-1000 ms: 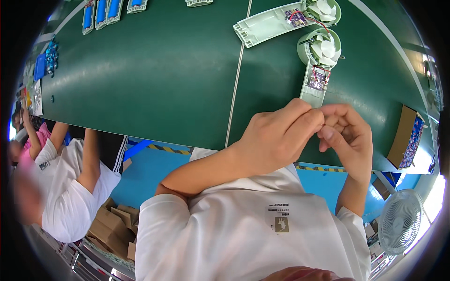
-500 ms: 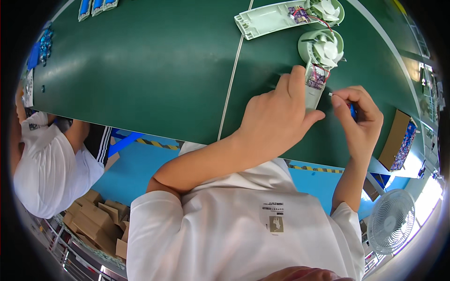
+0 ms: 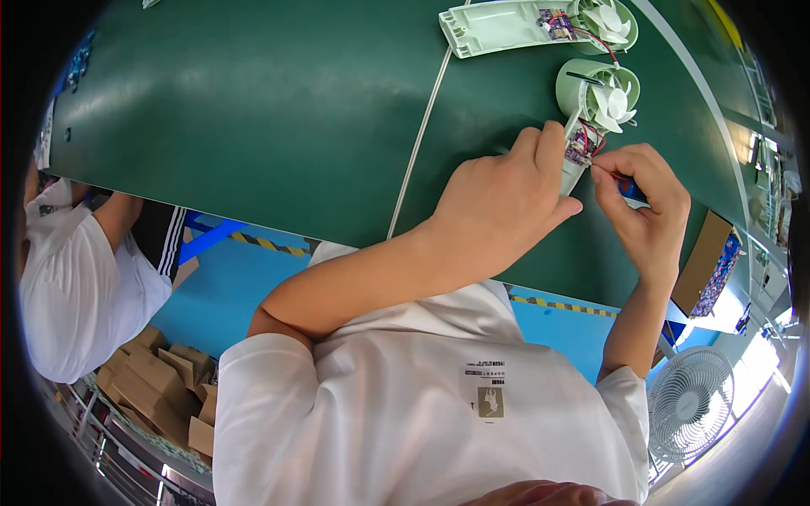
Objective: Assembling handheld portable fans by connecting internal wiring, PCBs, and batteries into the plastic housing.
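A pale green handheld-fan half shell lies on the green table with white blades and a purple circuit board in it. My left hand is closed around its handle, fingers along the left edge and thumb near the lower end. My right hand pinches a battery lead at the board's right edge; the small white plug at its tip is mostly hidden by the fingertips. A blue battery sits within the curl of the same hand. Thin red wires run between board and fan head.
Beyond lies a second open fan shell with its own board. An open cardboard box of small blue-and-red parts stands at the right edge. To the left, a seated person works; cardboard boxes are below. A floor fan stands lower right.
My right hand has brought the white plug leftward from beside the shell to the circuit board's edge. The left hand keeps its hold on the shell. The view has shifted slightly.
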Demonstrator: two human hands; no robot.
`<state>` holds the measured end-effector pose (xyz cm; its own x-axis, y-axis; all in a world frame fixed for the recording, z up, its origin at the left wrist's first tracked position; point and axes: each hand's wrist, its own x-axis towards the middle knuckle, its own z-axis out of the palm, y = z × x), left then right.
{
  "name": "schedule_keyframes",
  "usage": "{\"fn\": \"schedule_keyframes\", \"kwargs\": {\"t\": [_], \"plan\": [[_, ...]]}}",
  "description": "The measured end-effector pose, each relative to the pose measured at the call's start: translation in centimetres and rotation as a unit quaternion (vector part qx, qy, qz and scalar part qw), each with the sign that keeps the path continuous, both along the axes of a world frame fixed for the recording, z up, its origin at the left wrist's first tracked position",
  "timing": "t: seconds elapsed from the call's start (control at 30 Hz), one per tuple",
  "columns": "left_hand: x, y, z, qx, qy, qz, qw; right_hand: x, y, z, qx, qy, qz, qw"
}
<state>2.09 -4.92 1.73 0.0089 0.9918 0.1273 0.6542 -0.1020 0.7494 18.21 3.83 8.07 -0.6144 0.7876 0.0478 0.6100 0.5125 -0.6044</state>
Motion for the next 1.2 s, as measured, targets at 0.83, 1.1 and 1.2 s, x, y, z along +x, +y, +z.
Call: {"fn": "schedule_keyframes", "kwargs": {"t": [0.83,1.1,1.2], "plan": [[-1.4,0.4,-0.4,0.000,0.032,-0.005,0.999,-2.0,0.2,0.3,-0.004,-0.045,-0.008,0.999],[-1.3,0.2,-0.2,0.005,0.043,-0.010,0.999,-2.7,-1.6,0.3,0.052,-0.054,-0.070,0.995],[-1.4,0.1,-0.3,-0.001,0.033,-0.010,0.999,-2.1,-1.8,-0.2,-0.097,-0.008,-0.195,0.976]]}}
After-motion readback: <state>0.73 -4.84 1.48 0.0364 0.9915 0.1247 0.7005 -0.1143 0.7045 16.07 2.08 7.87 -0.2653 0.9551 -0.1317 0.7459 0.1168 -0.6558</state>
